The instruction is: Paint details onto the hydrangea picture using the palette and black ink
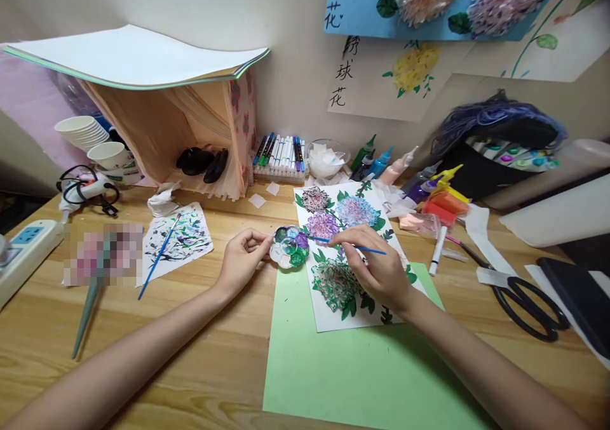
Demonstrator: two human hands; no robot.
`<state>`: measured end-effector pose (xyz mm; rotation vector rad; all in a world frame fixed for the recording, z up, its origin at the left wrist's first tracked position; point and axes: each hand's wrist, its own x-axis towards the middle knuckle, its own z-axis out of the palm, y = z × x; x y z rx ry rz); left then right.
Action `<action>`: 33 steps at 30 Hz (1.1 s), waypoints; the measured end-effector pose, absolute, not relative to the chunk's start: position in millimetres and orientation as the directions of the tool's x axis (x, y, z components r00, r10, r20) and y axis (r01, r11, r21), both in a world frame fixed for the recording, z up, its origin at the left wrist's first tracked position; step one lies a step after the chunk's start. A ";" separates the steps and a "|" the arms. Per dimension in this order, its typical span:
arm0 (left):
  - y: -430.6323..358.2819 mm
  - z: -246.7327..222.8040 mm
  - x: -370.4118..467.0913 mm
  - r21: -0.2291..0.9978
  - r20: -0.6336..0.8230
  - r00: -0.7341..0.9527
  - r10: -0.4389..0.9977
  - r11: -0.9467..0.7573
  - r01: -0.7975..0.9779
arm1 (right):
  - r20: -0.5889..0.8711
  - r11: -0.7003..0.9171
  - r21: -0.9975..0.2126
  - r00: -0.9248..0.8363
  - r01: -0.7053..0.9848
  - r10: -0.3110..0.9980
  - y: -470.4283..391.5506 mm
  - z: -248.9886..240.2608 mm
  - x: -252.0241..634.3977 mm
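Observation:
My left hand (245, 262) pinches the left rim of a small flower-shaped paint palette (289, 258), whose wells hold green, purple and whitish paint. In my right hand (374, 265) is a thin blue paintbrush (365, 248), its tip pointing left at the palette's right edge. Whether the bristles touch the paint I cannot tell. Below the right hand lies a white sheet (328, 319) with raised, textured flowers in dark pink, purple, blue and green among painted leaves. My hand hides part of it. That sheet rests partly on a light green sheet (333, 379).
A second blue brush (159, 258) lies on paint-smeared paper (195, 242) at left, near a green tapered tool (90, 309). Black-handled scissors (531, 306) lie at right. Behind stand a marker box (279, 174), a bowl of white scraps (326, 160) and paint bottles (381, 162).

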<state>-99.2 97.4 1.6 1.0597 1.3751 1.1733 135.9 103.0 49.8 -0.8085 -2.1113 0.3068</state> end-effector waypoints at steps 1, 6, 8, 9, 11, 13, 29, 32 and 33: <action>97.4 1.4 -99.5 0.990 -0.139 -0.116 0.983 0.142 0.013 | 0.619 0.753 -0.490 -0.432 0.440 0.655 102.8 50.1 137.7; 97.9 1.9 -100.7 0.990 -0.137 -0.106 0.985 0.139 0.016 | 0.661 0.663 -0.617 -0.179 0.423 0.729 101.7 62.3 157.3; 98.1 2.6 -100.6 0.989 -0.141 -0.108 0.984 0.145 0.025 | 0.668 0.628 -0.647 -0.075 0.433 0.740 101.5 68.8 169.0; 98.2 3.0 -100.4 0.989 -0.142 -0.110 0.984 0.147 0.034 | 0.663 0.612 -0.658 -0.047 0.438 0.747 101.4 71.2 175.1; 98.3 3.6 -100.0 0.986 -0.145 -0.120 0.982 0.153 0.059 | 0.649 0.594 -0.669 -0.039 0.447 0.760 100.6 73.2 187.0; 98.4 4.1 -99.8 0.983 -0.150 -0.129 0.980 0.162 0.088 | 0.639 0.589 -0.658 -0.068 0.469 0.767 99.4 72.0 197.7; 101.2 6.3 -97.0 0.974 -0.123 -0.175 0.977 0.153 0.168 | 0.406 0.525 -0.596 -0.336 0.608 0.850 99.7 48.8 216.8; 101.6 5.9 -96.5 0.972 -0.114 -0.178 0.977 0.146 0.181 | 0.418 0.526 -0.596 -0.325 0.607 0.848 100.1 45.8 216.3; 101.6 6.1 -96.3 0.971 -0.112 -0.180 0.977 0.146 0.187 | 0.420 0.526 -0.593 -0.324 0.610 0.848 100.5 45.4 216.2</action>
